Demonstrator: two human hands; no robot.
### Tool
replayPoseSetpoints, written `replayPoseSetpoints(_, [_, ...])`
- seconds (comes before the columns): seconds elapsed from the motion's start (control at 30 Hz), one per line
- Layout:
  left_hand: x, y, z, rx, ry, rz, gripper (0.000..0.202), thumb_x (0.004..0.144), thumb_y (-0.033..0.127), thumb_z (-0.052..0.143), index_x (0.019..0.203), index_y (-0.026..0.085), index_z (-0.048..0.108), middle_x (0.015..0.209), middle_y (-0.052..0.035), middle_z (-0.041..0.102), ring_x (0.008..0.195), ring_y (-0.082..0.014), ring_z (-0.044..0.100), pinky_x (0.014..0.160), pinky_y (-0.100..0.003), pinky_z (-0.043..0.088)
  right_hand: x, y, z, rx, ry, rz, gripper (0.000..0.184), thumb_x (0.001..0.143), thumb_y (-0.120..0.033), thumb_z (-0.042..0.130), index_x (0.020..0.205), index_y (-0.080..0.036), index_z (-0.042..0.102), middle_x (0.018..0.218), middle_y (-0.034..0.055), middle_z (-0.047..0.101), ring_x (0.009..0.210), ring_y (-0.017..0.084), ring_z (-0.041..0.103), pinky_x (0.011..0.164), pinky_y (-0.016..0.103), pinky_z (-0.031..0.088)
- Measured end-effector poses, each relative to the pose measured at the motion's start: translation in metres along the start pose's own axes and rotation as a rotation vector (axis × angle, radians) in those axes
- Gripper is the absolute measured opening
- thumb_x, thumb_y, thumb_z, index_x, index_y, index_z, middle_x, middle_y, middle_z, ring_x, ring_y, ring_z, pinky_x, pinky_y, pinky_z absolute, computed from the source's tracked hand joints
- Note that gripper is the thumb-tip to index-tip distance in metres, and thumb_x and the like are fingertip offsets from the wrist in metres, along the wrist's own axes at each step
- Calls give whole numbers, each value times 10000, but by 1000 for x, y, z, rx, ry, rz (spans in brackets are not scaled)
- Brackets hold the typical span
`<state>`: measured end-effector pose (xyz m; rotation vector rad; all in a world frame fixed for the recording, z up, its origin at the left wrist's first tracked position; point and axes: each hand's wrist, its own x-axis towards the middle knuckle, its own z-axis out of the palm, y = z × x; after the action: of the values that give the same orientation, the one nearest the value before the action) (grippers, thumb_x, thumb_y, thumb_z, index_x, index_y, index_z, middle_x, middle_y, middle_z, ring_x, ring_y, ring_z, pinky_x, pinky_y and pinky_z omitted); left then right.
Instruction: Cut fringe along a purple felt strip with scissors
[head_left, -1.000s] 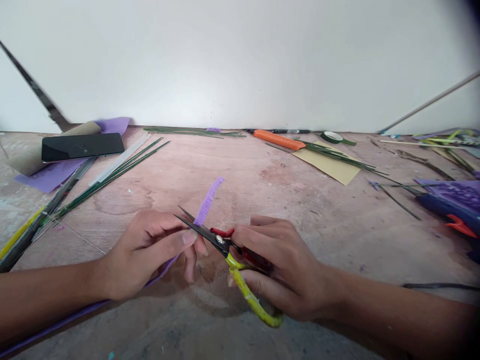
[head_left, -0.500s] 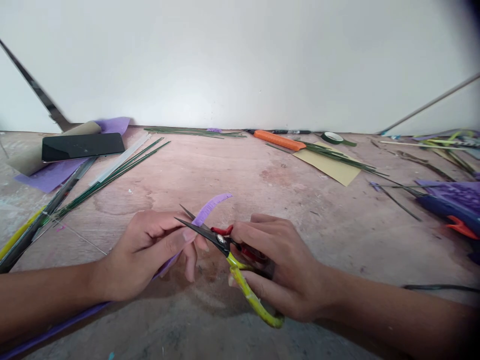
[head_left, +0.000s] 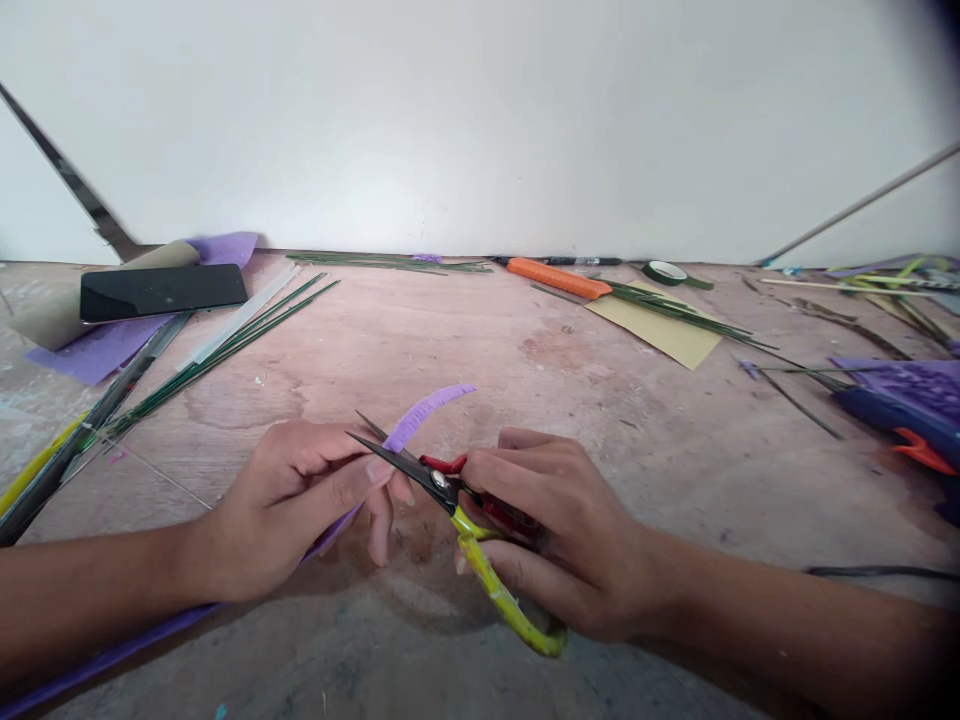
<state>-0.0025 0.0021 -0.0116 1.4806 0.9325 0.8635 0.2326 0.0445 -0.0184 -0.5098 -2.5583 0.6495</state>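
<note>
My left hand (head_left: 296, 500) pinches a long purple paper strip (head_left: 427, 410) between thumb and fingers. The strip's fringed free end curls up and to the right beyond my fingers; its other end trails under my left forearm to the lower left. My right hand (head_left: 555, 530) grips scissors (head_left: 457, 510) with yellow and red handles. The dark blades are slightly apart, their tips at the strip just by my left fingertips. Both hands hover low over the worn wooden tabletop (head_left: 480, 350).
At the left lie a black phone (head_left: 161, 292) on purple paper and a bundle of green wires (head_left: 225, 350). At the back are an orange cutter (head_left: 559, 280), green tape (head_left: 664, 272) and tan paper (head_left: 660, 330). A blue glue gun (head_left: 900, 425) lies far right.
The strip's free end, first pointing up and away, has curled over to the right. The scissors' blades keep working at the strip; both hands stay in nearly the same place.
</note>
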Motion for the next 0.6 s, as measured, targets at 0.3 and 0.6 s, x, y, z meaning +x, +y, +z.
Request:
replayPoseSetpoints(0.3, [0,2,-1,83,-49,54,331,995,301,468,842,126,704,557,-32,701,459,-89,541,472,-180,398,-1,-1,0,14,-3,22,232,879,-297,525,732,-211,368,624,-54,433,519,112,325,570,274,219])
replayPoseSetpoints(0.6, [1,0,0,-17,-26,0,308,982,300,503,824,128,704,584,-31,702,510,-95,555,508,-185,407,-2,-1,-1,3,0,18,240,935,-332,458,740,-210,388,621,-42,454,523,122,349,580,283,229])
